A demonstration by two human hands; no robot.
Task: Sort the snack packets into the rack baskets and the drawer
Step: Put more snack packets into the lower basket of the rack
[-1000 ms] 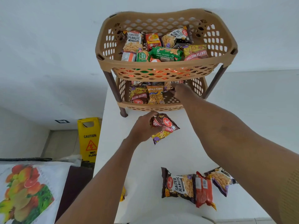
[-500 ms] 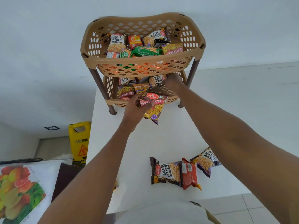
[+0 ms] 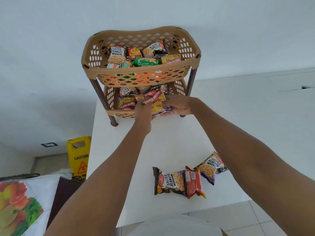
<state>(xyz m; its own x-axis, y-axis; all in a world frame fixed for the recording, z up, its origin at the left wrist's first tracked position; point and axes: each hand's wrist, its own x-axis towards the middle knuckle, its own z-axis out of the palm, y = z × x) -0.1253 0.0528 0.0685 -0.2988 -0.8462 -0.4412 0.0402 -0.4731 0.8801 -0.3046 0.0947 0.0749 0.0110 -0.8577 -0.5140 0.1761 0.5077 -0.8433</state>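
1. L hand point(image 3: 143, 113) & R hand point(image 3: 177, 106) both clamped on red/yellow snack packets point(image 3: 156, 101), held at the front lip of the lower basket point(image 3: 112, 112), probably to feed them in.
2. Upper basket point(image 3: 141, 72) already held packets.
3. Three packets point(image 3: 185, 179) lay on the white table point(image 3: 170, 142), unsorted.
4. White wall; yellow caution sign point(image 3: 79, 157) on the floor, left.

The left hand point(image 3: 143, 113) covers part of the yellow packet point(image 3: 157, 108), so its name can't be read. The top basket point(image 3: 141, 74) hides the back of the lower basket point(image 3: 113, 112) — the packets in there are only half seen. Near the table's point(image 3: 170, 142) front edge, a red packet point(image 3: 193, 183) covers one end of a peanut packet point(image 3: 167, 182) — its print is too small to read.
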